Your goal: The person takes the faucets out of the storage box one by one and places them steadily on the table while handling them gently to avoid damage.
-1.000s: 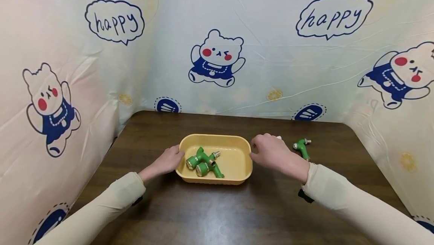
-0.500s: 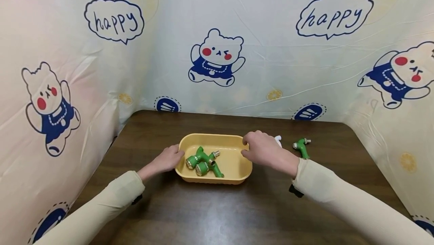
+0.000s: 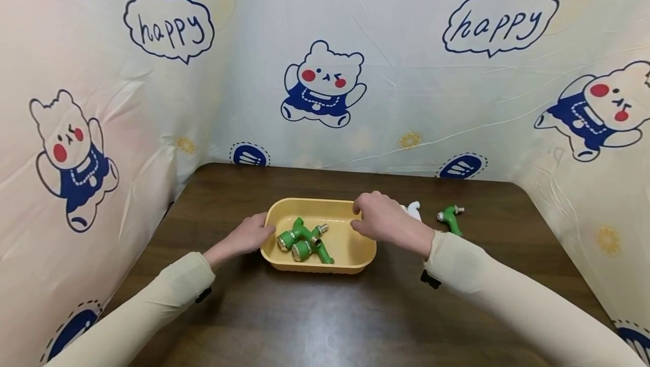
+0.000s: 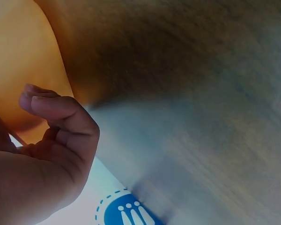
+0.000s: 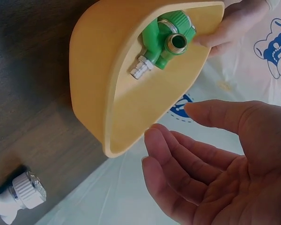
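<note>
Left hand (image 3: pixel 246 236): at the left end of a yellow rectangular basin with rounded corners (image 3: pixel 317 269), centre of the head view. Fingers bent and gripping the rim; thumb laps over its inner side. Left wrist view: fingers curled tightly toward the basin wall at upper left.

Right hand (image 3: pixel 383 217): over the basin's right end, right of centre in the head view, covering part of that rim. Grasp released: fingers loosely curved, thumb held apart, a clear gap between them and nothing in it. Right wrist view: fingertips lie near the rim in the frame; contact cannot be told.

Basin contents, left half: a green tap with a ribbed cap and metal nozzle (image 3: pixel 287 239), and a second green ribbed-cap tap (image 3: pixel 302 250) lying against it, lower.

On the dark brown wood-grain table (image 3: pixel 315 322), right of the basin: a white fitting with a ribbed cap (image 5: pixel 28 191), partly hidden by the right hand in the head view; farther right, a green tap with a metal tip (image 3: pixel 449 219).

Behind: a pale curtain printed with bears (image 3: pixel 406 84).
</note>
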`<action>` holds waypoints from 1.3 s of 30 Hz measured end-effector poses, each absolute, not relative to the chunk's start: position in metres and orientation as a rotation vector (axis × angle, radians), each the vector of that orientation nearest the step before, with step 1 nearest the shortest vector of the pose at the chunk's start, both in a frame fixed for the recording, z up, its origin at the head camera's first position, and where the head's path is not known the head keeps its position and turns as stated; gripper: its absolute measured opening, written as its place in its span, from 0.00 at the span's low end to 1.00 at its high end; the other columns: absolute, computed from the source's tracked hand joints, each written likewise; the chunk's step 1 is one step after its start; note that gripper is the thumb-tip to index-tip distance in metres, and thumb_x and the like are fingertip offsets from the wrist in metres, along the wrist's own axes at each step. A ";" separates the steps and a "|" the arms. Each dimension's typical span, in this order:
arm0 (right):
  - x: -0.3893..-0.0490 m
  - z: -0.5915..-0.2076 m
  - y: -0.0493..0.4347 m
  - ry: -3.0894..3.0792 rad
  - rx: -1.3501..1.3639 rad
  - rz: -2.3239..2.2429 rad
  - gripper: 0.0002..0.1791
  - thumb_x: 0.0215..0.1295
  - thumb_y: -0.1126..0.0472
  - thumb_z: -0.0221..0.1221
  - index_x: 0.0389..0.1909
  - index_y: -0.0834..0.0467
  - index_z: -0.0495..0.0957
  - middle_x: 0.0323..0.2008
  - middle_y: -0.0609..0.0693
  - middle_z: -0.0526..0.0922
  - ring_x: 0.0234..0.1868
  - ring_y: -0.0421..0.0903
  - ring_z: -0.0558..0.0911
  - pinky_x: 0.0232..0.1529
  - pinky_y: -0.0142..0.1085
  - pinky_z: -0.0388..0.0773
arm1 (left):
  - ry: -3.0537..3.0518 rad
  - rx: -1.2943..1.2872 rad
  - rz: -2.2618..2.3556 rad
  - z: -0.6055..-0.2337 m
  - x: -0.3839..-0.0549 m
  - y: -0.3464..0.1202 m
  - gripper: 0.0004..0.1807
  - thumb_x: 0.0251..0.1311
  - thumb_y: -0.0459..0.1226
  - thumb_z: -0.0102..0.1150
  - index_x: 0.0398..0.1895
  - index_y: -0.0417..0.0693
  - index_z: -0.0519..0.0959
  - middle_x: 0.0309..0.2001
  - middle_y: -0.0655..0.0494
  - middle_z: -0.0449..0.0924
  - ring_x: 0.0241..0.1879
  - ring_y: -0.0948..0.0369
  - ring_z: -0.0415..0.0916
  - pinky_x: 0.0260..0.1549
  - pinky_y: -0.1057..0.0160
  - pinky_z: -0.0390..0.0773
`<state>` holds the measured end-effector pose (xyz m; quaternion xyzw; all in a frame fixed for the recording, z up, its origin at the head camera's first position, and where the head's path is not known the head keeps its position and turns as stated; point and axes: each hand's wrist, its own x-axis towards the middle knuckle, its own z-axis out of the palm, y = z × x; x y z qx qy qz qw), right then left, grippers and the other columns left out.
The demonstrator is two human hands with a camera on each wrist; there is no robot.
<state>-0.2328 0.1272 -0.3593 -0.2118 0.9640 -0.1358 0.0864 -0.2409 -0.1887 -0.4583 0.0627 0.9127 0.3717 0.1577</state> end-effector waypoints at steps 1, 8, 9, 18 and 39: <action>-0.233 -0.360 0.126 2.871 -0.640 -0.409 0.10 0.66 0.60 0.68 0.42 0.63 0.88 0.29 0.49 0.82 0.24 0.45 0.78 0.22 0.36 0.75 | 2.617 0.189 1.068 -0.460 -0.241 -0.189 0.28 0.75 0.35 0.42 0.73 0.28 0.65 0.32 0.46 0.82 0.22 0.59 0.80 0.19 0.61 0.80; -0.241 -0.362 0.121 2.881 -0.672 -0.384 0.07 0.66 0.59 0.68 0.37 0.60 0.87 0.20 0.46 0.77 0.21 0.43 0.75 0.22 0.36 0.73 | 2.694 0.229 1.093 -0.464 -0.242 -0.188 0.26 0.75 0.33 0.43 0.72 0.27 0.64 0.39 0.41 0.83 0.25 0.58 0.84 0.23 0.60 0.84; -0.242 -0.362 0.120 2.878 -0.671 -0.386 0.07 0.66 0.59 0.68 0.37 0.60 0.87 0.19 0.46 0.76 0.21 0.43 0.74 0.22 0.36 0.71 | 2.701 0.233 1.094 -0.463 -0.242 -0.188 0.26 0.75 0.33 0.43 0.72 0.27 0.65 0.39 0.41 0.83 0.25 0.58 0.84 0.23 0.60 0.84; -0.248 -0.362 0.107 2.836 -0.686 -0.419 0.07 0.67 0.61 0.67 0.29 0.58 0.83 0.13 0.43 0.62 0.15 0.39 0.62 0.17 0.32 0.59 | 2.695 0.309 1.152 -0.472 -0.244 -0.192 0.25 0.76 0.34 0.42 0.68 0.25 0.66 0.34 0.44 0.82 0.23 0.58 0.83 0.21 0.60 0.83; -0.259 -0.369 0.077 2.723 -0.742 -0.378 0.30 0.67 0.62 0.67 0.15 0.51 0.56 0.15 0.43 0.48 0.18 0.40 0.49 0.21 0.34 0.49 | 2.713 0.260 1.115 -0.472 -0.240 -0.189 0.23 0.76 0.34 0.40 0.66 0.27 0.67 0.29 0.47 0.81 0.21 0.58 0.82 0.20 0.58 0.82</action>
